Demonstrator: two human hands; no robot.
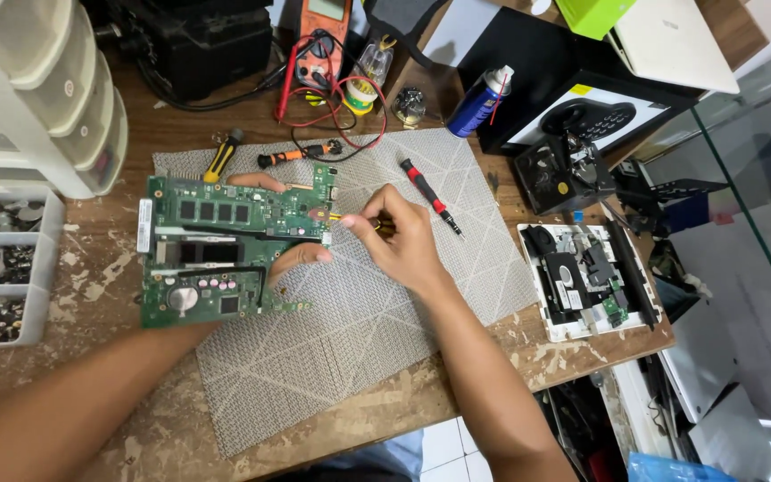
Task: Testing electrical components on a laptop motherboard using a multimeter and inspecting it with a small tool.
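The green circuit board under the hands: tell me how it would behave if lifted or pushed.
The green circuit board is probably stiff, since it is a flat thin panel. It looks light for its size. It is likely fragile: small chips and connectors stud its face. On the textured grey mat it would probably resist sliding; the left hand steadies it while the right hand works its edge.

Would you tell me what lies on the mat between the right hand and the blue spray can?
In the head view, a red-and-black screwdriver lies on the grey mat between the right hand and the blue spray can.
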